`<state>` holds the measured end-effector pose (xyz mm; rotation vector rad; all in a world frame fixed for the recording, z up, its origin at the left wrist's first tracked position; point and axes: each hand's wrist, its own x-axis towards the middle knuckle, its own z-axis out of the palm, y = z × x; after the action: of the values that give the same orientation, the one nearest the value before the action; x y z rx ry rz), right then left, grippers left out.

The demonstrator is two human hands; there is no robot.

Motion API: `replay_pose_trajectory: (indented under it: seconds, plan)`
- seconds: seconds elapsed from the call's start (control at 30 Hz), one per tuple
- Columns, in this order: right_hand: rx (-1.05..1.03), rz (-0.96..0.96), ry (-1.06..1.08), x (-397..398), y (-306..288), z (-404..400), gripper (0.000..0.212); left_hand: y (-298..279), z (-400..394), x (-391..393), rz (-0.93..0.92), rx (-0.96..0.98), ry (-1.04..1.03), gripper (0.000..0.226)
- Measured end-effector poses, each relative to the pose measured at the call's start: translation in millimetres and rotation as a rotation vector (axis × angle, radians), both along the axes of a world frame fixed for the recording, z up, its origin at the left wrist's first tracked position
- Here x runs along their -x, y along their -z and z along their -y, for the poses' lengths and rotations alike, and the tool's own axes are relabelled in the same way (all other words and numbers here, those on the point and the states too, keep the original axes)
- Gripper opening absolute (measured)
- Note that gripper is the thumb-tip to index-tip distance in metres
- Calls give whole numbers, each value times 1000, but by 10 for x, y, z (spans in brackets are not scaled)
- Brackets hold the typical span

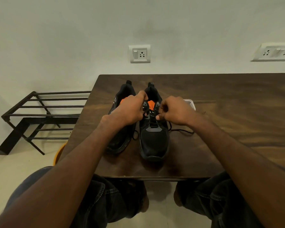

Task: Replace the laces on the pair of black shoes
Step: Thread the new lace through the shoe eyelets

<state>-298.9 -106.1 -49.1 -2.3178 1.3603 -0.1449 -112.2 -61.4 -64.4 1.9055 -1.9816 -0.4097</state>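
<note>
Both forearms reach forward over the near edge of the dark wooden table (220, 99), wrists level and knuckles up. The left hand (130, 111) has its fingers curled and pinches the black lace (183, 131) at the upper left eyelets of the right-hand shoe (154, 139); the right hand (174, 111) is likewise curled, thumb and fingers pinched on the lace at the upper right eyelets. The two black sneakers stand side by side on the table, toes toward the person, each with an orange tongue label. The right-hand shoe shows grey panels along its eyelet row, and a loose end of its lace trails over the tabletop to the right. The left-hand shoe (120, 142) is largely covered by the left wrist and forearm, with a loop of lace hanging beside it in the gap between the shoes. A clear plastic container (190, 103) sits just behind the right hand, partly hidden by it. A black metal rack (39, 112) stands on the floor left of the table, and two switch-socket plates (139, 53) are set in the wall behind.
</note>
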Motion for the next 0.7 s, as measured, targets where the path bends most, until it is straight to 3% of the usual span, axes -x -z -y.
replay_pose_trajectory:
  seconds: [0.27, 0.43, 0.5, 0.6, 0.7]
  plan:
    - [233, -143, 308, 259, -143, 259, 16, -36, -21, -9, 3, -27, -16, 52]
    - [122, -94, 16, 96, -116, 53, 46, -38, -25, 31, 2, -24, -34, 55]
    - [145, -94, -28, -32, -56, -42, 42, -30, -25, 43, 9, -18, -41, 56]
    - [190, -121, -11, -97, -52, -74, 18, -21, -26, 40, 2, -24, -45, 54]
    - [170, -128, -17, -77, -83, -59, 14, -19, -33, 39, 0, -29, -35, 54]
